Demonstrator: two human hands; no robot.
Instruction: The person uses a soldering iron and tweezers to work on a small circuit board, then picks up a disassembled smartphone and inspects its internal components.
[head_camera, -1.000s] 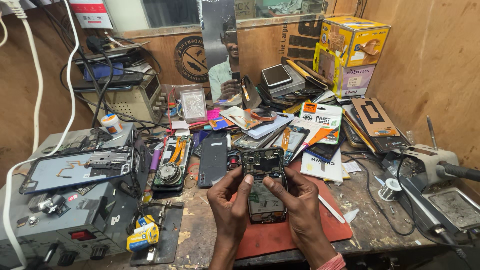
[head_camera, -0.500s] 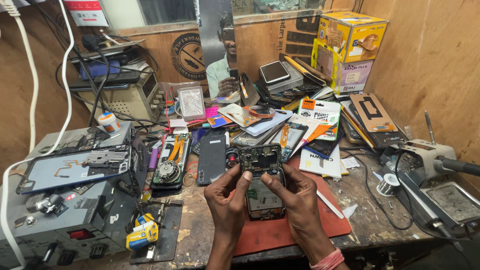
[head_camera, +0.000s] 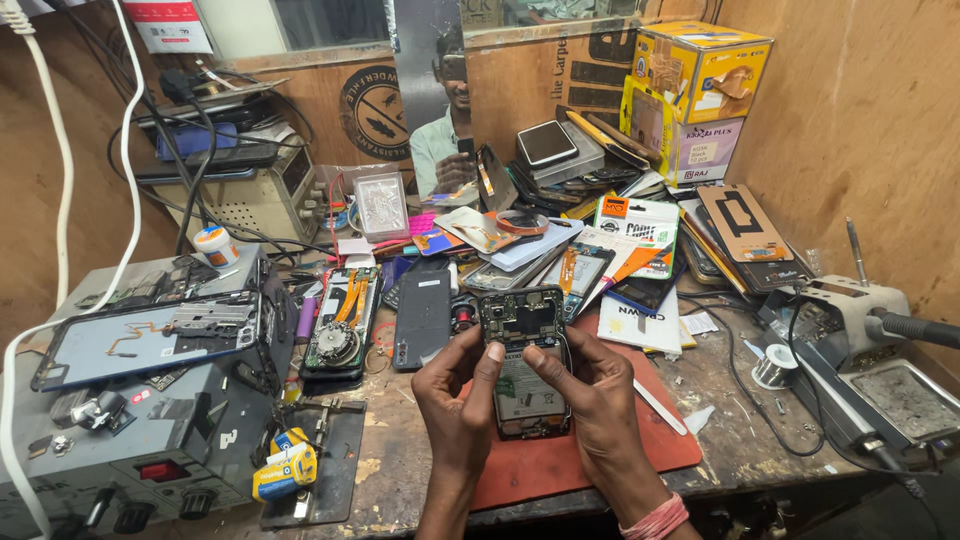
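An opened smartphone (head_camera: 527, 352) with its back cover off shows a dark circuit board at the top and a pale battery below. Both hands hold it upright-tilted above a red work mat (head_camera: 560, 465). My left hand (head_camera: 458, 400) grips its left edge, thumb pressing near the board. My right hand (head_camera: 598, 395) grips the right edge, thumb resting on the battery area. A pink band circles my right wrist.
A second opened phone (head_camera: 340, 325) and a dark back cover (head_camera: 423, 318) lie behind the mat. A grey power supply (head_camera: 140, 400) with a phone frame on it stands at left. A soldering station (head_camera: 870, 350) sits at right. Boxes (head_camera: 695, 85) and piled phone parts fill the back.
The phone stays in both hands, with thumbs shifting slightly over the board. The camera view has tilted a little.
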